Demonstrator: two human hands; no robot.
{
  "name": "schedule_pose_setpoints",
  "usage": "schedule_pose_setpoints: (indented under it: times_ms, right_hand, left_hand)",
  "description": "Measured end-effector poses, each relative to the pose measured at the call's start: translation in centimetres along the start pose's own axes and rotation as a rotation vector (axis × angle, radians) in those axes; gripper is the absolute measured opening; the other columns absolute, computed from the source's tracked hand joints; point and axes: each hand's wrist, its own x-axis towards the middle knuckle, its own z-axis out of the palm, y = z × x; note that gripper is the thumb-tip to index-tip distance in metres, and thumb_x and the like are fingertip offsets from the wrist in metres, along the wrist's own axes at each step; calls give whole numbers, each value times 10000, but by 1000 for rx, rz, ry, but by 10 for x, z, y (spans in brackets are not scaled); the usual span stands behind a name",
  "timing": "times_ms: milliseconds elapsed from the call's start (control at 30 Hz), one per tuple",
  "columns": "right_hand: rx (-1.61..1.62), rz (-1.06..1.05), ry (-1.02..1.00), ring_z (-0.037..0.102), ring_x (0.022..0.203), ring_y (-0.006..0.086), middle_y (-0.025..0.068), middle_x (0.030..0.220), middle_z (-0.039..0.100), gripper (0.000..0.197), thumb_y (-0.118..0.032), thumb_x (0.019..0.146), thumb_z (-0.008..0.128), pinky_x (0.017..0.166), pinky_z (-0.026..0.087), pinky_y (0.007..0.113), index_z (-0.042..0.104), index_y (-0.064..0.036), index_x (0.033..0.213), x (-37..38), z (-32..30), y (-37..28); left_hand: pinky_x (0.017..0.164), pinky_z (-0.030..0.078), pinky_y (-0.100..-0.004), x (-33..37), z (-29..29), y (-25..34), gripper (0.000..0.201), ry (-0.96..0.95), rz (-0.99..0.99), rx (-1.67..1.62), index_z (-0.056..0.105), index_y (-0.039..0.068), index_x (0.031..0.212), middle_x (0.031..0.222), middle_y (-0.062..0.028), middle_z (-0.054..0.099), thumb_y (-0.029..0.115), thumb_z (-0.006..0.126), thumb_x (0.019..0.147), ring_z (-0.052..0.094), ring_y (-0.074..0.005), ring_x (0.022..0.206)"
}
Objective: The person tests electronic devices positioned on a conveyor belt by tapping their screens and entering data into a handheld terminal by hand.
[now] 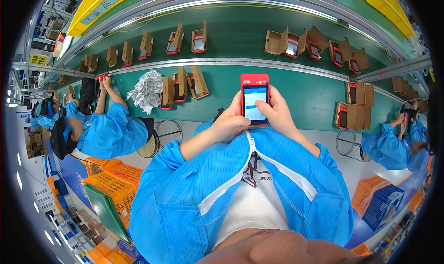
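Note:
A red handheld payment terminal [255, 82] is held upright in front of my chest, over the near edge of the green bench. Its lit screen shows a white page with a keypad and a blue bar. My left hand [230, 122] grips the lower left side, its thumb along the bottom edge. Around the right side curls my right hand [276, 111], with its thumb on the screen. The fingers behind the terminal are hidden. Left of my hands, open cardboard boxes [198, 82] with red terminals stand beside a heap of crumpled printed paper [147, 91].
Across the bench, a green conveyor belt [236, 37] carries open boxes with terminals [200, 43]. More boxes [356, 116] lie at the right. Co-workers in blue sit at the left [108, 132] and right [386, 146]. Orange crates [115, 185] stand behind on the floor.

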Motion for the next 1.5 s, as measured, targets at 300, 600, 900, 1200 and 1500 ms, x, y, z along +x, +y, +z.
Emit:
schedule_pose_setpoints:
  times_ms: [300,600,900,1200,1500]
  right_hand:
    - [41,-8,-16,562,1000,141,106,1105,561,385,-145,901,541,874,464,293,421,20,1228,0,-2,3]
    - [40,-22,-26,557,1001,138,101,1095,567,384,-163,912,530,866,463,287,423,19,1233,0,-4,7]
    - [-6,0,-33,555,1016,146,115,1136,550,420,-126,886,553,890,458,298,404,27,1247,0,-2,5]
    - [53,15,49,577,959,125,102,1058,588,301,-158,925,502,823,480,270,477,27,1161,4,4,10]
    - [-212,26,95,604,845,145,124,949,611,373,-330,988,387,726,496,285,497,6,1109,4,-15,34]
  left_hand:
    - [1053,330,-511,2,-5,-3,897,6,-16,49,11,179,1454,1420,-157,256,-131,402,708,333,-308,1320]
    - [1018,371,-373,0,-4,-4,879,-5,5,3,38,154,1459,1383,-126,322,-119,433,724,375,-235,1281]
    - [1028,356,-374,-1,-3,-3,905,24,-5,1,28,150,1461,1382,-131,324,-97,454,702,363,-240,1288]
    - [1046,339,-416,-3,-5,-3,904,-6,-1,4,28,141,1454,1399,-133,297,-47,508,711,350,-267,1299]
    - [1029,351,-479,5,-24,-4,820,100,158,30,121,114,1435,1391,-195,337,70,540,733,394,-325,1269]
